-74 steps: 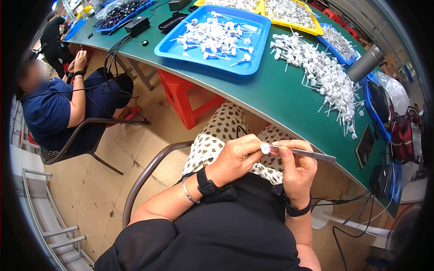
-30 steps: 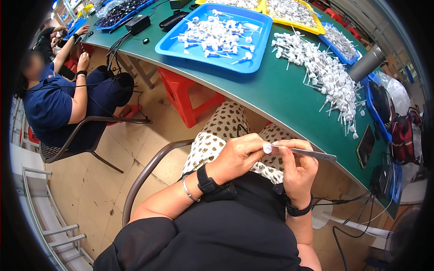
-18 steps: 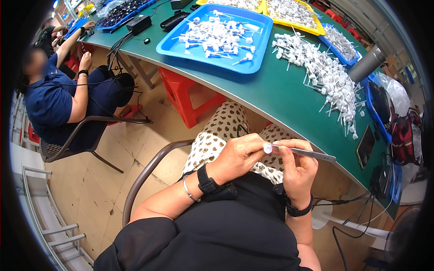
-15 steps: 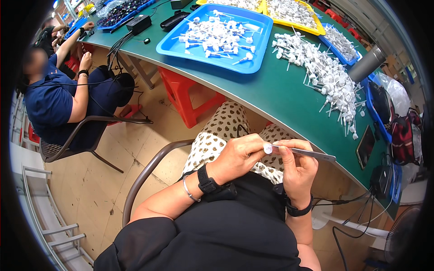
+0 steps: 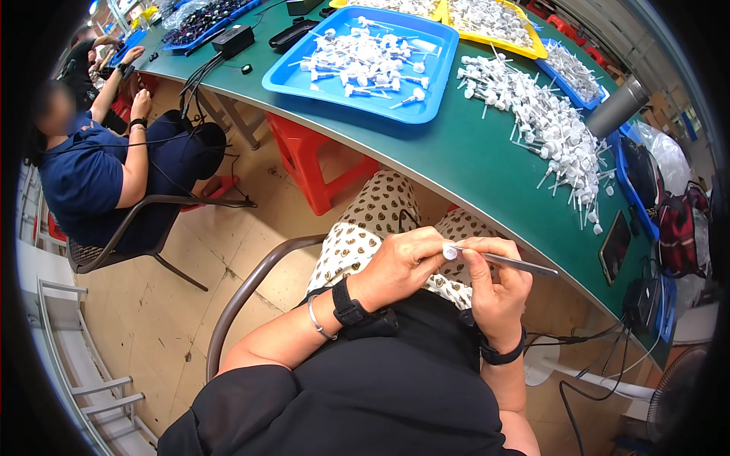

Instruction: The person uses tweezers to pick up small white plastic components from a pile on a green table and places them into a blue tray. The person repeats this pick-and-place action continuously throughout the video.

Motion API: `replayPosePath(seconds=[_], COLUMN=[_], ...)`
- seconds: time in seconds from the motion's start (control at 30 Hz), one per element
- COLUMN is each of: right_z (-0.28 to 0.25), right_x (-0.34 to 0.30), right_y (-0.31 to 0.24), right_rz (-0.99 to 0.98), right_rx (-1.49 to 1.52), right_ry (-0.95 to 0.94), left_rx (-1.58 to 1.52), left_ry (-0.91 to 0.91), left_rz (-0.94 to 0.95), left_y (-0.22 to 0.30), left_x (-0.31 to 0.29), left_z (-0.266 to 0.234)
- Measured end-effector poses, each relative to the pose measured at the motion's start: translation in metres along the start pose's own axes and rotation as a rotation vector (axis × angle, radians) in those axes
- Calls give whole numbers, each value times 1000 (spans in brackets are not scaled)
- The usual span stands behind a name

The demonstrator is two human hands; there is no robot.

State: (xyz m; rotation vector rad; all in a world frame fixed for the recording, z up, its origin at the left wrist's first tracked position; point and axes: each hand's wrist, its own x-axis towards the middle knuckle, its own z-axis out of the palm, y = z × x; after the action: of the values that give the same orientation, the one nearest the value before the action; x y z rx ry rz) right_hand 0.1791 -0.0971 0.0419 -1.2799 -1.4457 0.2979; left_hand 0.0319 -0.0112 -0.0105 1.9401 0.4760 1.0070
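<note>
Above my lap, my left hand (image 5: 403,264) pinches a small white plastic part with a round cap (image 5: 449,251). My right hand (image 5: 498,285) grips a slim, flat silver metal tool (image 5: 525,265) between thumb and fingers. The tool's wide end sticks out to the right; its other end meets the white part, though the fingers hide the exact contact. Beyond my hands, similar white stemmed parts lie in a blue tray (image 5: 285,76), and a large loose pile of white parts (image 5: 547,125) covers the table to its right.
The green table's (image 5: 487,178) edge runs diagonally past my hands. Yellow trays (image 5: 536,50) of white parts stand behind; a grey cylinder (image 5: 620,108) and a phone (image 5: 614,247) are at right. Under the table sits a red stool (image 5: 304,163). A seated co-worker (image 5: 91,163) is at left.
My right hand has turned slightly, and the metal tool's outer end has shifted a little left and down. The left hand stays nearly still. At left, the co-worker's arm has moved.
</note>
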Motion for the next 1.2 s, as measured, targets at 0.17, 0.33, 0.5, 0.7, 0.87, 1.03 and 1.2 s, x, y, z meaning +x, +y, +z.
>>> replayPosePath(seconds=[0.17, 0.33, 0.5, 0.7, 0.87, 1.03, 1.2], right_z=[-6, -6, -5, -5, -3, -2, -6], right_x=[6, 10, -2, -3, -4, -4, -3], right_y=[-6, -7, 0, 0, 0, -1, 4], right_rz=[-95, -215, 161, 155, 151, 134, 80], right_rx=[-120, -151, 324, 256, 267, 275, 166], right_ry=[-108, -157, 50, 32, 16, 44, 1], left_rx=[-23, -96, -260, -289, -317, -292, -326], left_ry=[-37, -68, -25, -66, -49, -47, -25], left_rz=[-8, -93, -79, -100, -105, -102, -173], left_y=[2, -2, 5, 6, 2, 4, 4], left_x=[0, -2, 6, 6, 4, 4, 4], left_z=[-3, -4, -10, -12, -11, -12, -8])
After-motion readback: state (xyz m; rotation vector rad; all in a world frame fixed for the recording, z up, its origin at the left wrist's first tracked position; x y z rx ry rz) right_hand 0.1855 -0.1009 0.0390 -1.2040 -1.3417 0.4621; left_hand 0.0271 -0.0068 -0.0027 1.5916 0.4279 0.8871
